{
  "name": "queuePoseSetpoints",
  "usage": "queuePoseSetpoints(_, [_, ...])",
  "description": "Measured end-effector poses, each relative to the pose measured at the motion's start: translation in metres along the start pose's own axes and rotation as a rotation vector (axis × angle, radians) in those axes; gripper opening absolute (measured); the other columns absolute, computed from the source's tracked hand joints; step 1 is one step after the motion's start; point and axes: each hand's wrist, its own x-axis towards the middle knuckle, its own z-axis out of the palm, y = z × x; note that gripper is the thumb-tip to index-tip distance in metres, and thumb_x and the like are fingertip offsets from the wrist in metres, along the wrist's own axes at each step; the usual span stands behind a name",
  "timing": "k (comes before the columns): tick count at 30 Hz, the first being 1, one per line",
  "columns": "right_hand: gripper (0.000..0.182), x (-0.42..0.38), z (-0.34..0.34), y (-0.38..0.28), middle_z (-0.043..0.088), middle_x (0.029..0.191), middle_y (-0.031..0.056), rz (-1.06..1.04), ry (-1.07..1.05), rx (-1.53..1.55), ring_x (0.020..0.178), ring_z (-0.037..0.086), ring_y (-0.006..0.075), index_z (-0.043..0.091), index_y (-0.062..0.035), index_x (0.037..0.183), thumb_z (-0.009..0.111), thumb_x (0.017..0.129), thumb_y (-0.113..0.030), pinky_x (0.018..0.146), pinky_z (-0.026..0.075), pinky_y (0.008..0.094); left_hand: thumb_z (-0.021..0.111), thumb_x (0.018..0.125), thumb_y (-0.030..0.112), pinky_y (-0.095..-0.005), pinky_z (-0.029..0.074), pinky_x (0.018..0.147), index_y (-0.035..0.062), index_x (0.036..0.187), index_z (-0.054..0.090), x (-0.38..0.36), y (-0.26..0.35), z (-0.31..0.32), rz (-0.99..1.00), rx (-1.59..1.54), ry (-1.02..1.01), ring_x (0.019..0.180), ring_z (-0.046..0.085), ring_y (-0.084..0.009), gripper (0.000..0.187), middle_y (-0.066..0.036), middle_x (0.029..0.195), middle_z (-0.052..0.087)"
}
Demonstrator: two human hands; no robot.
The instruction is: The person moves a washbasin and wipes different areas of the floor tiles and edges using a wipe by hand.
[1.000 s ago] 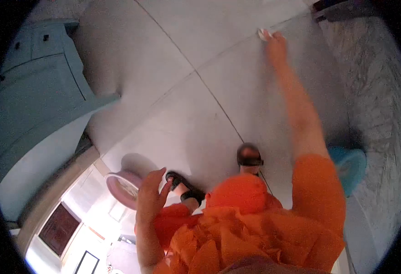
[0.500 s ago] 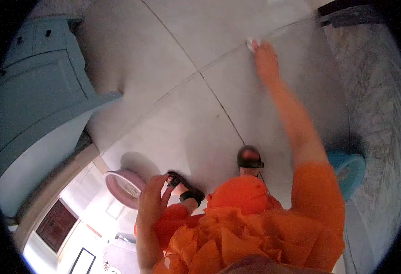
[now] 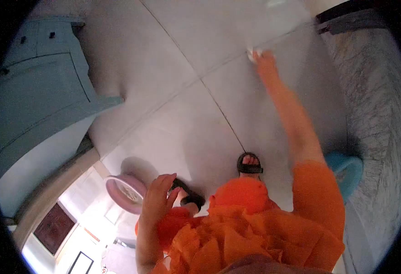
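My right hand [image 3: 267, 65] reaches far forward to the tiled floor [image 3: 159, 82], its fingers closed on a small crumpled white cloth [image 3: 250, 55]. Whether the cloth is fabric or paper I cannot make out. It is pressed down close to a seam between the tiles. Near my bent left knee, my left hand [image 3: 159, 196] holds nothing, its thumb and fingers apart. Just beyond it are a pink basin [image 3: 113, 191] and my left foot in a black sandal [image 3: 191, 194].
A blue-green cabinet [image 3: 40, 96] stands at the left, one foot jutting onto the floor. A blue basin [image 3: 353, 176] sits to the right, beside a grey marbled surface [image 3: 374, 100]. My right sandal [image 3: 249, 163] is planted ahead of me. A bright doorway [image 3: 72, 201] lies at lower left.
My right hand has drawn slightly back toward me along the floor with the white cloth. My left hand's fingers have lifted and spread a little. The camera view has shifted slightly.
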Motion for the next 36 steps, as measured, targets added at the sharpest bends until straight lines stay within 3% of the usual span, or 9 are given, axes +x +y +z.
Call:
queuePoseSetpoints(8, [0.036,0.040,0.020,0.029,0.050,0.116,0.0228,0.339,0.139,0.322,0.105,0.049,0.0390,0.049,-0.0093,0.124,0.045,0.088,-0.014,0.090,0.040,0.0471,0.061,0.081,0.016,-0.0401,0.044,0.083,0.0028,0.112,0.054,-0.003,-0.001,0.005,0.041,-0.044,-0.020,0.097,0.055,-0.0336,0.035,-0.016,0.106,0.057])
queuePoseSetpoints(13, [0.038,-0.010,0.009,0.039,0.052,0.115,0.0211,0.056,0.047,0.018,0.103,0.052,0.0342,0.049,-0.0122,0.125,0.047,0.087,-0.012,0.088,0.042,0.0448,0.060,0.082,0.017,-0.0405,0.045,0.081,0.0016,0.110,0.054,0.002,-0.016,0.005,-0.014,0.017,0.021,0.095,0.055,-0.0348,0.033,-0.017,0.102,0.058])
queuePoseSetpoints(15, [0.038,-0.064,0.000,0.043,0.051,0.116,0.0201,0.207,0.072,0.023,0.102,0.052,0.0325,0.049,-0.0129,0.124,0.047,0.087,-0.011,0.088,0.043,0.0433,0.060,0.082,0.017,-0.0407,0.045,0.081,0.0022,0.110,0.054,-0.005,-0.023,0.005,-0.053,-0.009,0.027,0.094,0.055,-0.0346,0.032,-0.017,0.101,0.058])
queuePoseSetpoints(21, [0.040,0.012,0.018,0.064,0.048,0.122,0.0207,0.097,0.315,-0.056,0.106,0.052,0.0329,0.048,-0.0131,0.126,0.045,0.086,-0.008,0.091,0.041,0.0430,0.060,0.081,0.018,-0.0415,0.044,0.081,0.0026,0.109,0.055,-0.012,-0.012,0.014,-0.056,-0.034,-0.052,0.095,0.055,-0.0343,0.032,-0.016,0.099,0.058])
queuePoseSetpoints(24, [0.038,0.008,-0.018,0.041,0.047,0.123,0.0211,0.240,0.153,0.201,0.109,0.050,0.0354,0.049,-0.0113,0.125,0.043,0.087,-0.008,0.092,0.041,0.0438,0.060,0.081,0.016,-0.0415,0.044,0.081,0.0029,0.108,0.055,-0.014,-0.010,0.009,-0.052,0.025,0.029,0.095,0.055,-0.0342,0.031,-0.016,0.101,0.058])
queuePoseSetpoints(27, [0.042,-0.017,-0.006,0.065,0.053,0.103,0.0175,0.071,0.003,-0.040,0.099,0.052,0.0337,0.046,-0.0136,0.127,0.045,0.086,-0.004,0.082,0.046,0.0394,0.063,0.080,0.014,-0.0391,0.046,0.085,0.0047,0.113,0.054,-0.017,-0.016,0.008,-0.131,0.015,0.051,0.099,0.057,-0.0322,0.036,-0.018,0.108,0.058])
queuePoseSetpoints(30, [0.045,-0.002,-0.012,0.062,0.052,0.105,0.0176,0.027,0.267,-0.264,0.099,0.052,0.0330,0.047,-0.0158,0.127,0.047,0.085,-0.001,0.079,0.046,0.0392,0.064,0.079,0.013,-0.0400,0.045,0.087,0.0047,0.113,0.055,-0.013,0.008,0.003,-0.068,0.036,0.010,0.101,0.056,-0.0339,0.036,-0.018,0.108,0.058])
queuePoseSetpoints(33, [0.036,0.044,-0.036,0.052,0.049,0.117,0.0247,0.335,0.074,0.126,0.107,0.050,0.0374,0.049,-0.0088,0.123,0.043,0.088,-0.014,0.089,0.042,0.0453,0.059,0.081,0.016,-0.0411,0.045,0.080,0.0032,0.111,0.053,-0.007,0.008,0.011,-0.001,-0.019,0.012,0.095,0.055,-0.0336,0.033,-0.015,0.103,0.056])
queuePoseSetpoints(36, [0.038,0.003,-0.003,0.075,0.051,0.108,0.0199,0.088,0.117,-0.178,0.099,0.053,0.0331,0.048,-0.0080,0.124,0.045,0.086,-0.003,0.080,0.045,0.0421,0.059,0.082,0.017,-0.0408,0.045,0.080,0.0033,0.111,0.053,-0.012,0.002,0.009,-0.003,0.036,0.057,0.095,0.054,-0.0334,0.033,-0.015,0.103,0.056])
